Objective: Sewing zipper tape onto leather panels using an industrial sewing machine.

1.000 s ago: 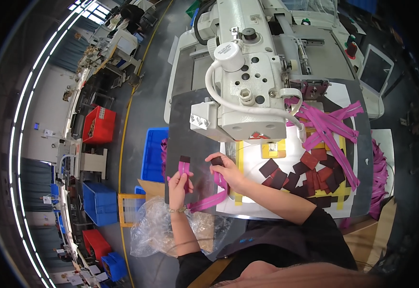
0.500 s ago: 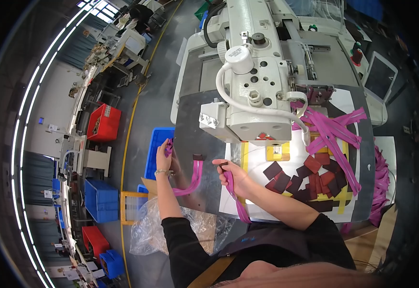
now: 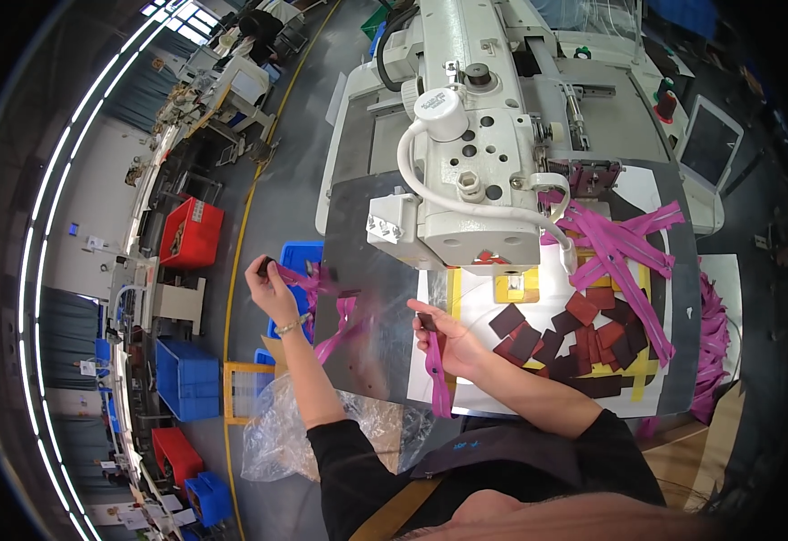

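My left hand (image 3: 273, 290) is raised beside the blue bin at the table's left edge. Its fingers are pinched on the dark end of a magenta zipper (image 3: 294, 276), which stretches right toward the table. A second magenta zipper strip (image 3: 344, 314), blurred, hangs over the table's left part. My right hand (image 3: 448, 341) is closed round another magenta zipper (image 3: 438, 379) with a dark patch at its top; the strip dangles below the palm, and the index finger points out to the left. Dark brown and red fabric patches (image 3: 583, 338) lie loose to the right of this hand.
A white sewing machine head (image 3: 484, 194) stands over the table. More magenta zippers (image 3: 624, 252) are heaped right of it. A blue bin (image 3: 304, 252) sits left of the table edge. Crumpled clear plastic (image 3: 290, 433) lies below my left forearm. A tablet-like screen (image 3: 714, 140) stands far right.
My left hand has swung left, pulling a zipper out to the side. The strip on the table has shifted left and is smeared by motion. My right hand stays nearly in place.
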`<action>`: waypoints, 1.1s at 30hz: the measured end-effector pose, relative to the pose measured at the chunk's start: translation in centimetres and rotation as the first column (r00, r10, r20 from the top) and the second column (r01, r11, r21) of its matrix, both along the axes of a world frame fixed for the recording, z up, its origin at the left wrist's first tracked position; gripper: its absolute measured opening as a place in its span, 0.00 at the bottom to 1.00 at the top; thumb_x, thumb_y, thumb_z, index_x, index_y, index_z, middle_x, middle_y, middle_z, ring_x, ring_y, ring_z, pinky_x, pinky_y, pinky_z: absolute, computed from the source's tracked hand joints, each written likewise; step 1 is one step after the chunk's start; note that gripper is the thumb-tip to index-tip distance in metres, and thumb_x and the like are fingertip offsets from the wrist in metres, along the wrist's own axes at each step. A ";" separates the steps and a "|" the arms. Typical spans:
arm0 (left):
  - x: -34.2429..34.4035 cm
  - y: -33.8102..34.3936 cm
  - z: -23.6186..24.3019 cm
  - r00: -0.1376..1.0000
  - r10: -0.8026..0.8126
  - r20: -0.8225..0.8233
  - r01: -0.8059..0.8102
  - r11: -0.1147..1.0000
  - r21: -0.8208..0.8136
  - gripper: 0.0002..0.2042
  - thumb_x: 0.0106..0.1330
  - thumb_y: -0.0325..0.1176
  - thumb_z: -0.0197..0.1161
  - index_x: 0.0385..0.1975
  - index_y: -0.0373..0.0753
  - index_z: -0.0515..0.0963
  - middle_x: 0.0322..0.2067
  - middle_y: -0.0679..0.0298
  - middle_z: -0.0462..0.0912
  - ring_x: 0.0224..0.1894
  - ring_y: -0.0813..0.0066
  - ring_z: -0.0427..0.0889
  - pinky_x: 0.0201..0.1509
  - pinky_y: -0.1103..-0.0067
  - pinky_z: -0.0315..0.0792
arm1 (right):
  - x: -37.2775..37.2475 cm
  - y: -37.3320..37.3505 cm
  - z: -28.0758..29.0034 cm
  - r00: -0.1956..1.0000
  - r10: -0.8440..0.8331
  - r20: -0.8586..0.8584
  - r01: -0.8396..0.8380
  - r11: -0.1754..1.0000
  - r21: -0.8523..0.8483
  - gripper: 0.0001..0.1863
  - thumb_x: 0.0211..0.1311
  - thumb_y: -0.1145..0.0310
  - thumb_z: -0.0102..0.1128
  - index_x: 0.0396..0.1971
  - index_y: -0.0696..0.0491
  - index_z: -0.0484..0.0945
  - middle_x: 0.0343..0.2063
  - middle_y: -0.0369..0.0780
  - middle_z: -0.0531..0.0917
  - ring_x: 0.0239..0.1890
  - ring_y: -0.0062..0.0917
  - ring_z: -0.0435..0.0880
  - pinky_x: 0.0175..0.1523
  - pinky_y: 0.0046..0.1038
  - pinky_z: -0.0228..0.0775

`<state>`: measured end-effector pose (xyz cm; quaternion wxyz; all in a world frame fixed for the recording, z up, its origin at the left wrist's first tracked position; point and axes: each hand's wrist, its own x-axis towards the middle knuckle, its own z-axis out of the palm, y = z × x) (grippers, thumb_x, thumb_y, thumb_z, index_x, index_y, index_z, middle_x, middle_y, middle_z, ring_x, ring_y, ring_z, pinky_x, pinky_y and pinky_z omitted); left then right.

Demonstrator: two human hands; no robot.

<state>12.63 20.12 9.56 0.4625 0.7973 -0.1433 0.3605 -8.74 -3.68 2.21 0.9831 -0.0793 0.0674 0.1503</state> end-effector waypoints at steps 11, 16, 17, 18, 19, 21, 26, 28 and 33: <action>-12.9 -7.9 1.1 0.793 -0.252 -0.555 0.315 0.949 0.018 0.04 0.62 0.23 0.63 0.34 0.33 0.77 0.27 0.65 0.80 0.24 0.81 0.80 0.29 0.85 0.73 | -5.3 -4.1 0.7 0.962 -0.267 -0.060 0.243 0.934 -0.262 0.21 0.63 0.79 0.57 0.56 0.58 0.69 0.40 0.37 0.79 0.42 0.19 0.79 0.50 0.21 0.71; -18.1 -11.4 -3.0 0.380 -0.533 -0.756 0.574 0.777 -0.259 0.03 0.61 0.22 0.64 0.33 0.31 0.79 0.27 0.66 0.81 0.26 0.84 0.79 0.30 0.87 0.72 | -6.2 -4.2 1.0 0.937 -0.349 0.025 0.290 0.732 -0.617 0.18 0.59 0.82 0.60 0.50 0.61 0.74 0.41 0.41 0.82 0.43 0.19 0.82 0.50 0.19 0.74; -18.7 -11.9 -3.6 0.373 -0.544 -0.752 0.587 0.766 -0.262 0.04 0.61 0.22 0.64 0.34 0.31 0.79 0.27 0.67 0.81 0.26 0.84 0.78 0.30 0.87 0.72 | -6.2 -4.3 1.1 0.934 -0.357 0.023 0.292 0.722 -0.627 0.18 0.59 0.82 0.60 0.50 0.61 0.74 0.41 0.41 0.82 0.42 0.18 0.82 0.49 0.19 0.74; -19.1 -12.4 -4.0 0.363 -0.556 -0.748 0.598 0.755 -0.270 0.06 0.61 0.22 0.64 0.36 0.30 0.79 0.27 0.67 0.81 0.26 0.85 0.78 0.30 0.87 0.72 | -6.1 -4.4 1.1 0.932 -0.363 0.022 0.293 0.714 -0.636 0.17 0.59 0.82 0.60 0.49 0.61 0.74 0.41 0.41 0.83 0.42 0.18 0.82 0.49 0.19 0.74; -19.4 -12.8 -4.3 0.359 -0.572 -0.737 0.575 0.758 -0.308 0.06 0.60 0.22 0.65 0.37 0.30 0.80 0.27 0.67 0.81 0.27 0.85 0.78 0.31 0.87 0.72 | -6.1 -4.4 1.1 0.931 -0.366 0.020 0.292 0.708 -0.643 0.17 0.59 0.82 0.60 0.49 0.61 0.75 0.41 0.41 0.83 0.41 0.18 0.82 0.48 0.18 0.75; -20.0 -13.3 -4.6 0.345 -0.611 -0.712 0.515 0.757 -0.401 0.08 0.60 0.22 0.66 0.39 0.30 0.80 0.26 0.67 0.82 0.29 0.86 0.78 0.33 0.87 0.72 | -6.0 -4.6 1.1 0.931 -0.365 -0.011 0.275 0.719 -0.639 0.16 0.59 0.81 0.60 0.49 0.61 0.75 0.41 0.41 0.83 0.40 0.18 0.82 0.48 0.18 0.75; -20.6 -14.0 -4.4 0.356 -0.686 -0.634 0.356 0.727 -0.587 0.10 0.61 0.18 0.63 0.42 0.30 0.79 0.28 0.67 0.81 0.29 0.87 0.76 0.33 0.88 0.70 | -6.0 -4.7 1.4 0.928 -0.362 -0.093 0.242 0.771 -0.589 0.15 0.59 0.81 0.61 0.47 0.60 0.77 0.38 0.38 0.84 0.38 0.14 0.82 0.43 0.17 0.74; -20.2 -14.2 -4.2 0.352 -0.683 -0.640 0.344 0.730 -0.591 0.10 0.60 0.18 0.63 0.41 0.30 0.79 0.28 0.67 0.80 0.28 0.87 0.75 0.32 0.89 0.69 | -6.0 -4.8 1.5 0.929 -0.365 -0.064 0.269 0.784 -0.559 0.15 0.59 0.81 0.61 0.47 0.60 0.77 0.38 0.39 0.84 0.38 0.14 0.81 0.42 0.16 0.74; -19.3 -14.9 -4.0 0.515 -0.514 -0.686 0.501 0.830 -0.245 0.03 0.61 0.22 0.65 0.33 0.31 0.79 0.24 0.71 0.79 0.25 0.91 0.72 0.28 0.90 0.65 | -5.5 -5.5 1.0 0.955 -0.293 -0.051 0.205 0.773 -0.601 0.16 0.60 0.81 0.59 0.49 0.63 0.74 0.41 0.41 0.83 0.42 0.17 0.82 0.48 0.18 0.74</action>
